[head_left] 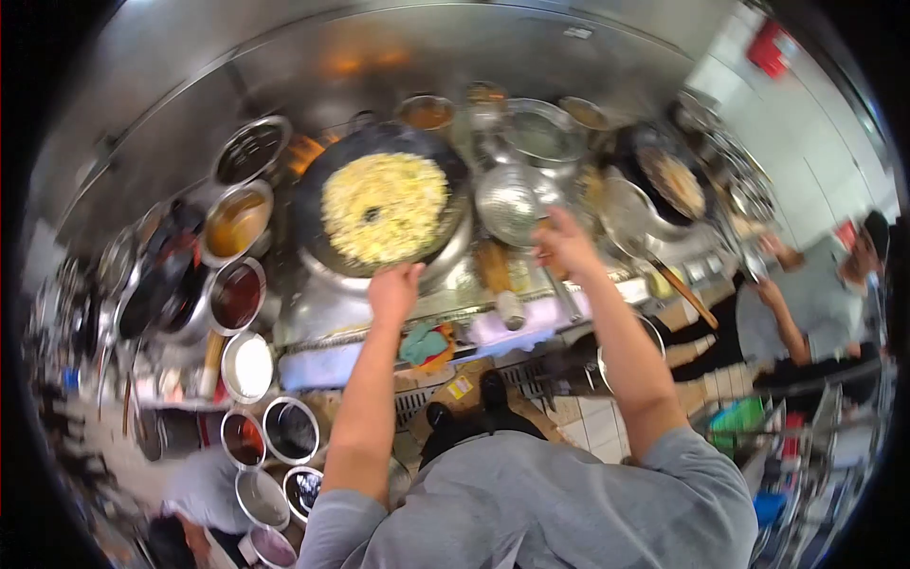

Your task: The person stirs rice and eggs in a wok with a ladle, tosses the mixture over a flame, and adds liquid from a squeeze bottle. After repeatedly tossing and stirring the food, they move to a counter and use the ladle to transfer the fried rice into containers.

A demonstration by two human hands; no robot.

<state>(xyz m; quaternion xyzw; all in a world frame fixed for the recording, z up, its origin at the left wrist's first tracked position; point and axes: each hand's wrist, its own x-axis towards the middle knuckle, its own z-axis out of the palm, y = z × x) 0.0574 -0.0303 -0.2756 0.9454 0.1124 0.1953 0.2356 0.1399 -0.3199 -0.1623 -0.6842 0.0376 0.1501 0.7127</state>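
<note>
A black wok on the near-left burner holds a wide, round layer of yellow-and-white food, which looks like egg-coated rice, with a small dark gap in its middle. My left hand is closed at the wok's near rim, its fingertips hidden from above. To the right, my right hand is closed around something brownish, and a metal shaft shows just below it; blur hides its kind. Beside that hand lies a perforated metal strainer, with a wooden handle pointing towards me.
Several sauce pots, including one of orange liquid, line the left. A metal basin sits behind the strainer. At right, a second wok holds browned food; a wooden-handled ladle juts forward. A co-worker stands far right.
</note>
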